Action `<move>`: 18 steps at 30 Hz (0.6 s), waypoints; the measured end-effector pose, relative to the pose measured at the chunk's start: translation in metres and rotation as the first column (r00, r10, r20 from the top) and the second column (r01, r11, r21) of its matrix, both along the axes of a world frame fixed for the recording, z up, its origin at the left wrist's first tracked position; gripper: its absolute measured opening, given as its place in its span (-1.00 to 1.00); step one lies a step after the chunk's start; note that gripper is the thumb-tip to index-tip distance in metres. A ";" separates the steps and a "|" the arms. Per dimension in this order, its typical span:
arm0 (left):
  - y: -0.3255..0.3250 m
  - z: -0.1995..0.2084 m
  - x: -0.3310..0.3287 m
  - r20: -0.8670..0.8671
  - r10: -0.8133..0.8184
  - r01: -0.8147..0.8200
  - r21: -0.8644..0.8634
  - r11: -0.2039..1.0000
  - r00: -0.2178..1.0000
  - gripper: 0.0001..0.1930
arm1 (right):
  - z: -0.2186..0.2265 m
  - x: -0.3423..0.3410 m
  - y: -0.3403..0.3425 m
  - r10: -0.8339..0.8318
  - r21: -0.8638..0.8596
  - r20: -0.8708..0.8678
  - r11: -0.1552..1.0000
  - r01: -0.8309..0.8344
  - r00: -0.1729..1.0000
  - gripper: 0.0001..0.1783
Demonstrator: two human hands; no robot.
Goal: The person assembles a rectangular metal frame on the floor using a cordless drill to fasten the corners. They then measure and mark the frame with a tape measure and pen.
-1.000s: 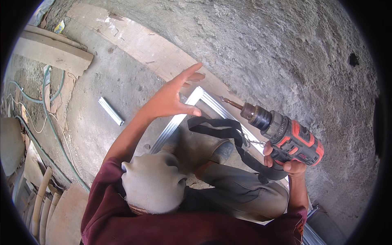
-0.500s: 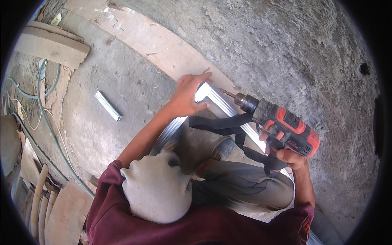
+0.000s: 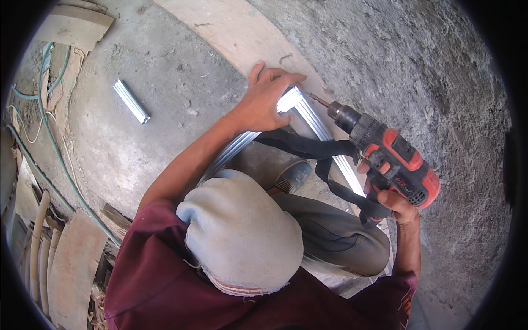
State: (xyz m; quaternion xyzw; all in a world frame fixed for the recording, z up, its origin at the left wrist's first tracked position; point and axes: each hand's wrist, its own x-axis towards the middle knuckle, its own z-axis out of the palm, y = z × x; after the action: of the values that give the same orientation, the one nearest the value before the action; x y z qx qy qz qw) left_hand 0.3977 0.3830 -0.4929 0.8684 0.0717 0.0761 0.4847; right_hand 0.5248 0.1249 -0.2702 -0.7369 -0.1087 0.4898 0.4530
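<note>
My left hand (image 3: 263, 103) is wrapped round the bent corner of a silvery ribbed metal profile (image 3: 318, 126), thumb on the inner side and fingers over the top. From that corner, one leg runs back under my left forearm and the other slants toward my right hand. My right hand (image 3: 398, 207) grips the handle of a red-and-black cordless drill (image 3: 400, 160). Its bit points up and left, its tip close beside the corner; contact cannot be made out. A black strap (image 3: 303, 145) hangs from the drill across the profile.
A short ribbed metal piece (image 3: 131, 102) lies on the concrete floor at left. Beyond my left hand is a wooden board (image 3: 242, 37) with bent nails. A rough wall (image 3: 456, 110) rises at right. A green hose (image 3: 50, 137) and wood scraps (image 3: 74, 258) lie at far left.
The view has shifted, so the floor pieces sit higher in the picture. The drill bit's tip is slightly nearer the profile's corner. Both hands keep their holds.
</note>
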 end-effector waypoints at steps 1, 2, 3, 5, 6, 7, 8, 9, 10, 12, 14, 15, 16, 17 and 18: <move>0.000 -0.001 -0.001 -0.001 0.000 0.000 0.007 1.000 1.000 -0.17 | -0.001 0.001 -0.001 -0.004 -0.005 0.001 1.000 0.004 1.000 -0.16; 0.000 -0.002 -0.001 -0.003 -0.002 0.002 0.014 1.000 1.000 -0.19 | 0.000 0.002 -0.001 -0.005 -0.027 -0.008 1.000 0.005 1.000 -0.16; 0.000 -0.002 -0.001 -0.006 -0.010 0.010 0.034 0.999 1.000 -0.21 | 0.002 0.003 0.000 -0.009 -0.051 -0.013 0.999 0.009 1.000 -0.16; -0.001 -0.003 -0.001 -0.016 -0.027 0.028 0.074 0.997 1.000 -0.23 | 0.003 0.006 -0.003 0.002 -0.104 -0.009 0.995 -0.003 1.000 -0.17; -0.002 -0.002 0.000 -0.011 -0.021 0.022 0.062 0.998 1.000 -0.25 | 0.004 0.008 -0.007 0.015 -0.137 0.004 0.990 -0.015 1.000 -0.18; -0.002 -0.001 0.002 -0.006 -0.015 0.016 0.050 0.999 1.000 -0.26 | 0.004 0.008 -0.009 0.025 -0.157 0.013 0.987 -0.022 1.000 -0.19; -0.003 0.000 0.003 -0.002 -0.009 0.009 0.037 0.999 1.000 -0.28 | 0.004 0.008 -0.011 0.033 -0.178 0.020 0.984 -0.029 0.999 -0.20; -0.003 0.001 0.003 -0.008 -0.010 0.010 0.039 0.999 1.000 -0.29 | 0.003 0.008 -0.012 0.042 -0.181 0.023 0.983 -0.037 0.999 -0.21; -0.003 0.002 0.003 -0.015 -0.010 0.011 0.040 0.999 1.000 -0.30 | 0.002 0.007 -0.011 0.036 -0.164 0.010 0.986 -0.034 0.999 -0.25; -0.003 0.003 0.004 -0.019 -0.010 0.011 0.046 0.999 1.000 -0.33 | 0.002 0.002 -0.006 0.010 -0.115 -0.036 0.993 -0.014 0.999 -0.34; -0.003 0.002 0.004 -0.014 -0.008 0.009 0.056 0.998 1.000 -0.36 | 0.003 0.001 -0.003 0.002 -0.089 -0.076 0.996 -0.009 0.997 -0.38; -0.003 0.002 0.004 -0.016 -0.005 0.006 0.054 0.999 1.000 -0.36 | 0.003 0.001 -0.002 0.012 -0.097 -0.083 0.995 -0.020 0.996 -0.38; -0.003 0.002 0.004 -0.017 -0.001 0.002 0.053 0.999 1.000 -0.37 | 0.003 0.001 -0.001 0.023 -0.104 -0.091 0.994 -0.032 0.996 -0.37; -0.003 0.002 0.004 -0.018 0.003 -0.002 0.051 0.999 1.000 -0.38 | 0.001 0.001 -0.003 0.036 -0.111 -0.070 0.993 -0.044 0.997 -0.37; -0.003 0.002 0.004 -0.017 0.005 -0.004 0.048 0.999 1.000 -0.38 | -0.001 0.000 -0.007 0.048 -0.121 -0.050 0.991 -0.054 0.998 -0.36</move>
State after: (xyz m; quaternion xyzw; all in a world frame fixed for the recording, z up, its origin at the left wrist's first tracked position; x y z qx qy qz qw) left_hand 0.4020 0.3800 -0.4913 0.8802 0.0761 0.0716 0.4630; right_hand 0.5252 0.1175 -0.2709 -0.7486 -0.0864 0.5241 0.3968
